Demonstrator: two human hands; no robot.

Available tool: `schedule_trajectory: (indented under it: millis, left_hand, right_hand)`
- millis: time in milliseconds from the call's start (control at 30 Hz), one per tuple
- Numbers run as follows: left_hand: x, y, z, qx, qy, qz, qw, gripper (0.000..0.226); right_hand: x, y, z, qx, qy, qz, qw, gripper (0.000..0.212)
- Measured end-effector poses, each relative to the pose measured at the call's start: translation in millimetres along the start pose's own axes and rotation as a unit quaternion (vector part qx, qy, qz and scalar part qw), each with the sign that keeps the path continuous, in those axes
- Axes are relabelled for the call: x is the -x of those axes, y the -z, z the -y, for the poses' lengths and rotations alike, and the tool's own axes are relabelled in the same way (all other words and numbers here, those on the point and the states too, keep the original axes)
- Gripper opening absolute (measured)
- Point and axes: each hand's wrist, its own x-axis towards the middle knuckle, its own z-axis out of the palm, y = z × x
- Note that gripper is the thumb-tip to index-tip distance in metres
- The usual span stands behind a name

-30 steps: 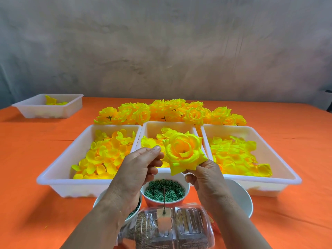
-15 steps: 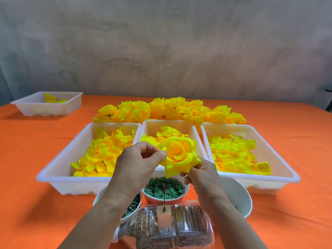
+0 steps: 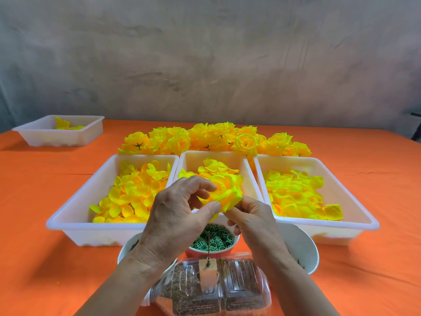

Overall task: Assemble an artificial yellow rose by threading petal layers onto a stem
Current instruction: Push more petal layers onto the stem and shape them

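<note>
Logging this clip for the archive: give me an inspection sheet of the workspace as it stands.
Surface: orange tablecloth.
Job's things: yellow rose held up in both hands; left tray, middle tray and right tray hold petals; finished roses piled behind; red bowl of green rings; spike standing on the bottle.
Clutter: far tray, few petals; white bowl.
Grippers: left hand and right hand pinch the rose.
Cables: nothing seen.
Surroundings: grey wall.

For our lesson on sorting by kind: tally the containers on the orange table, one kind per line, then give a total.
White rectangular trays: 4
Round bowls: 3
Clear plastic bottle, lying on its side: 1
Total: 8
</note>
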Motion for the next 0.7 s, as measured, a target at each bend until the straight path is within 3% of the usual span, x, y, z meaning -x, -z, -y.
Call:
schedule_trajectory:
  millis: [233, 533, 700]
  left_hand:
    - [-7.2, 7.3, -1.6, 0.151, 0.097, 0.081, 0.980, 0.012]
    - [-4.7, 6.1, 3.2, 0.018, 0.037, -0.021, 0.999, 0.011]
    - [-5.0, 5.1, 4.1, 0.014, 0.041, -0.034, 0.998, 0.017]
  right_hand:
    - [2.1, 2.0, -0.9, -0.009, 0.000, 0.025, 1.000, 0.012]
    - [5.6, 0.6, 4.9, 0.013, 0.028, 0.019, 0.999, 0.020]
    - [6.4, 2.0, 8.4, 0.003, 0.031, 0.018, 0.999, 0.010]
